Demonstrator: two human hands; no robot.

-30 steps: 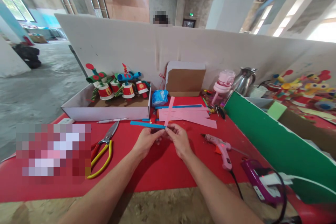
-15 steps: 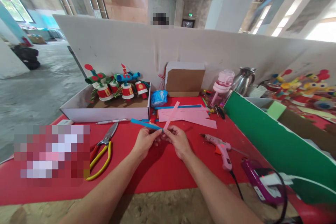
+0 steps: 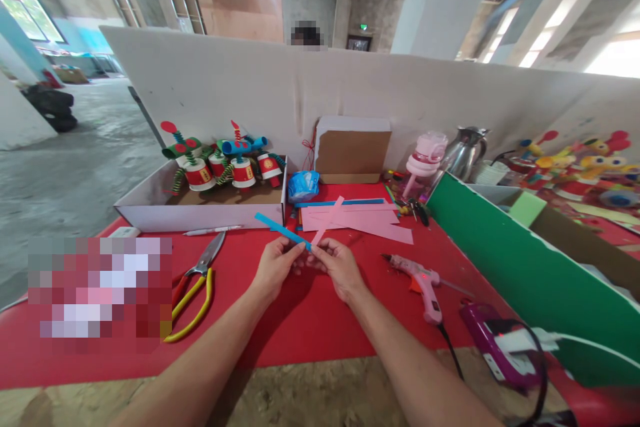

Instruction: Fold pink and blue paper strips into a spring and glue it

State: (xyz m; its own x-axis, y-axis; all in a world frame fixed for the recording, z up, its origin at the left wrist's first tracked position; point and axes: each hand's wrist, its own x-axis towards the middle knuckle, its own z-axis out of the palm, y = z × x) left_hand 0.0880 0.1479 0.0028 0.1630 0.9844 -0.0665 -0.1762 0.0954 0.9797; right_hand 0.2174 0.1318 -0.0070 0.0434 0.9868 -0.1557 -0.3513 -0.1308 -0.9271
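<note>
Over the middle of the red tabletop, my left hand (image 3: 277, 267) pinches a blue paper strip (image 3: 281, 229) close to its lower end. My right hand (image 3: 340, 267) pinches a pink paper strip (image 3: 328, 220) by its lower end. The two strips meet between my fingertips and spread apart upward in a V. My fingers partly hide the joint, so I cannot tell whether the ends are stuck together. Just behind my hands lie pink paper sheets (image 3: 365, 221) with blue strips among them.
Yellow-handled shears (image 3: 200, 287) and a pen (image 3: 213, 231) lie left. A pink glue gun (image 3: 420, 283) with a cord and a purple power strip (image 3: 500, 347) are right. A white box (image 3: 205, 215) holds paper-cup figures; a green-sided box (image 3: 500, 267) borders the right.
The blue strip has tilted more steeply, its free end shifting slightly right and its far edge angled up. My right hand and the pink strip have barely moved.
</note>
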